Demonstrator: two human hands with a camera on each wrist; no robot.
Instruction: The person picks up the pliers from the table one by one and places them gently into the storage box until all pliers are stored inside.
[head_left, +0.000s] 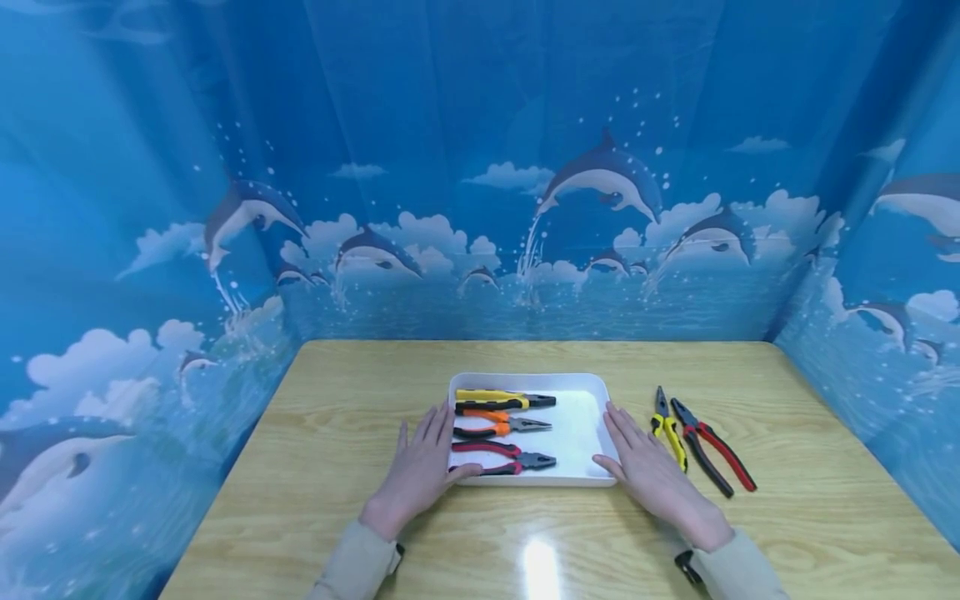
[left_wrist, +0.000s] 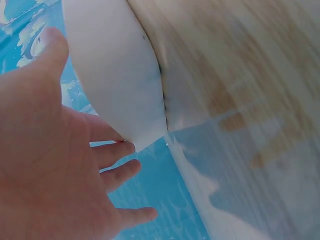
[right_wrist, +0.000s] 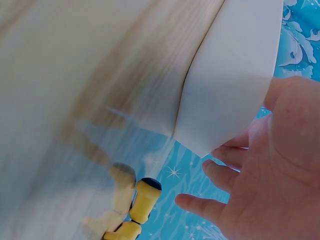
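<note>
A white tray (head_left: 577, 427) sits mid-table and holds three pliers: yellow-and-black ones (head_left: 501, 401) at the back, orange ones (head_left: 497, 427) in the middle, red-and-black ones (head_left: 501, 459) at the front. My left hand (head_left: 420, 458) lies flat on the table against the tray's left side, its thumb at the front-left corner. My right hand (head_left: 643, 462) lies flat against the right side, thumb at the front-right corner. Both hands have straight fingers and hold nothing. The wrist views show the tray wall (left_wrist: 115, 75) (right_wrist: 235, 85) beside each palm: the left hand (left_wrist: 45, 165) and the right hand (right_wrist: 280, 170).
Two more pliers lie on the wooden table (head_left: 337, 433) just right of my right hand: yellow-handled ones (head_left: 670, 430), whose handle end (right_wrist: 143, 200) shows in the right wrist view, and red-handled ones (head_left: 714, 457). Blue dolphin-print curtains (head_left: 480, 208) wall the table on three sides.
</note>
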